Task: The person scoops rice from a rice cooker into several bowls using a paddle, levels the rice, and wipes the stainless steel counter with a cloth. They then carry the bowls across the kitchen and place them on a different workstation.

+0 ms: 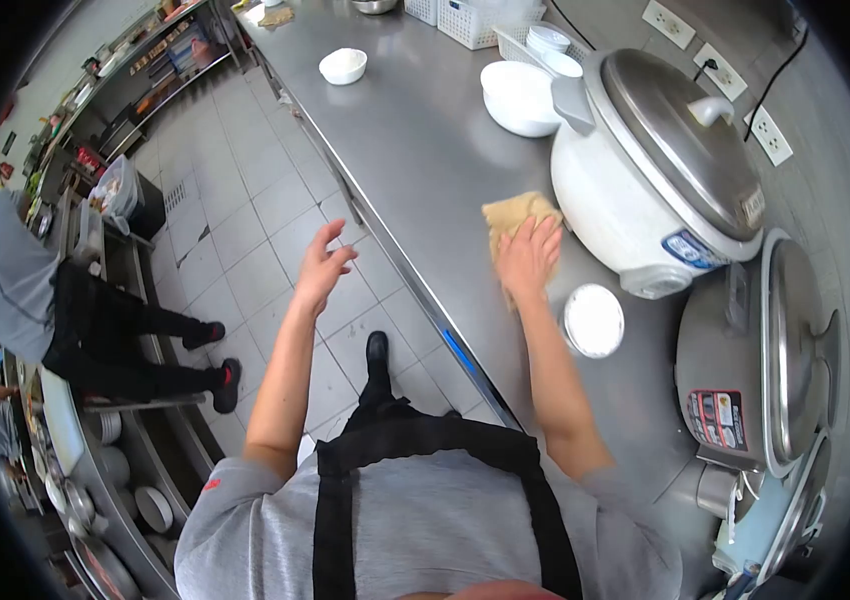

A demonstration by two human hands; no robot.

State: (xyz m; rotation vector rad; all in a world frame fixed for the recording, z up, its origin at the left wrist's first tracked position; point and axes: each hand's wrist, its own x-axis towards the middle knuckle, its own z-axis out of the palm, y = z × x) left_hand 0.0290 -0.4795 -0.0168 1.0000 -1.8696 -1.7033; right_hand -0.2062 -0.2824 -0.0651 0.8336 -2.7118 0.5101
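Note:
My right hand (528,262) lies palm down on a tan cloth (519,212), pressing it against the steel counter (425,190) with the fingers closed over it. Part of the cloth is hidden beneath the hand. Just below and to the right of that hand is a round white container (593,321). The large white rice cooker (610,185) with a metal lid stands right beside the cloth. My left hand (321,272) hangs in the air to the left of the counter edge, above the floor. Its fingers are apart and nothing is in them.
A second, grey cooker (735,360) stands nearer on the right. Farther along are a white bowl (520,98), a small bowl of white contents (344,66) and white baskets (465,22). On the left, a person in black trousers (105,330) stands by shelves holding dishes.

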